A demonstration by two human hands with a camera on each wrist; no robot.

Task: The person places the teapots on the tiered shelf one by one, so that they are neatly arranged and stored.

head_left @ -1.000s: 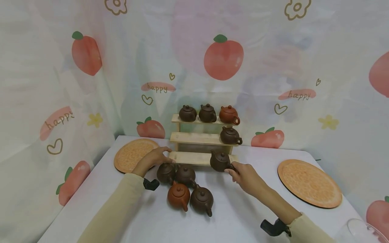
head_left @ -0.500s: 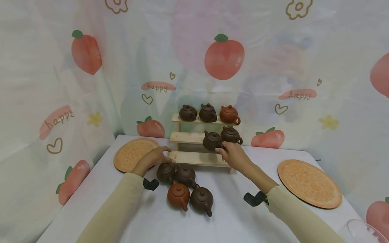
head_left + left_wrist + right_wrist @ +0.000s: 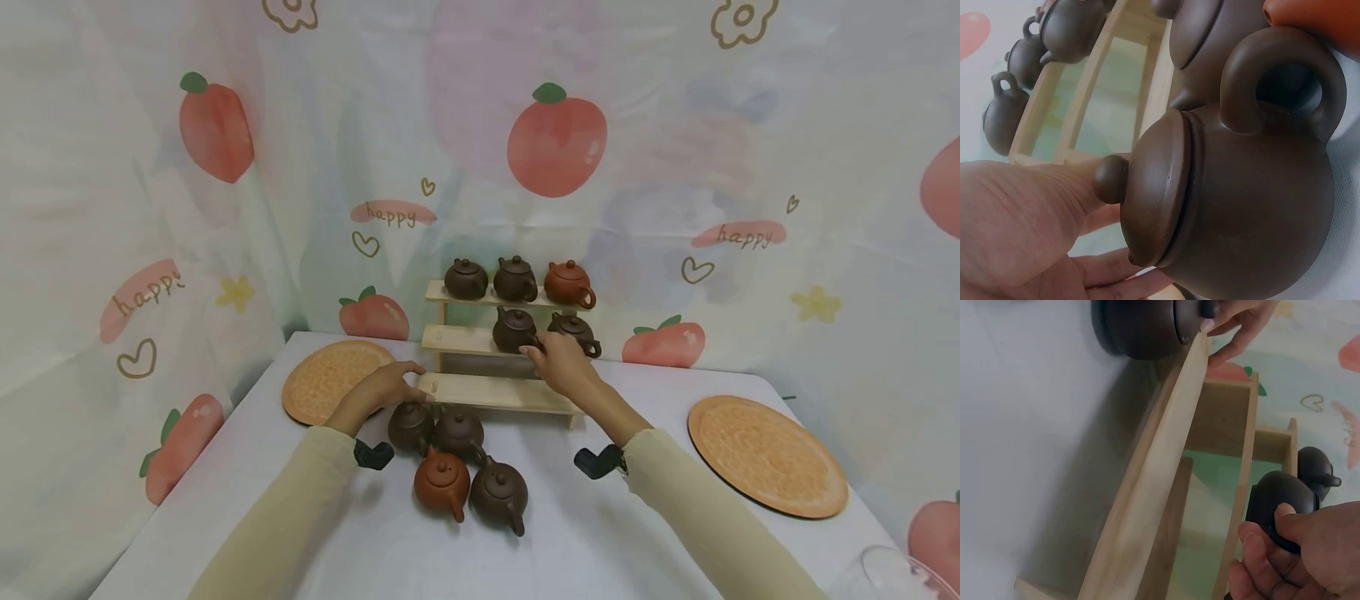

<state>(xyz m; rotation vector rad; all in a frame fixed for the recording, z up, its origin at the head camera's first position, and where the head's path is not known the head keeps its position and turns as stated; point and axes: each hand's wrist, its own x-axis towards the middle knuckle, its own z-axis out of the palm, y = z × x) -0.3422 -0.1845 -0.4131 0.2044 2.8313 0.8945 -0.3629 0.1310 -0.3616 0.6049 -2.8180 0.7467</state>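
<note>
Right hand (image 3: 561,364) fingers grip round matte clay teapot (image 3: 514,330) on wooden shelf (image 3: 459,340); left hand (image 3: 382,386) fingers relaxed.

Staged tabletop set, peach-print backdrop cloth (image 3: 555,142), white table (image 3: 600,533), stepped teapot rack (image 3: 480,342)

Dark brown clay teapots (image 3: 514,328) and rust-orange ones (image 3: 442,482), a pale bamboo stepped shelf (image 3: 465,341), orange round mats (image 3: 767,455), peach-printed backdrop curtain (image 3: 557,137).
</note>
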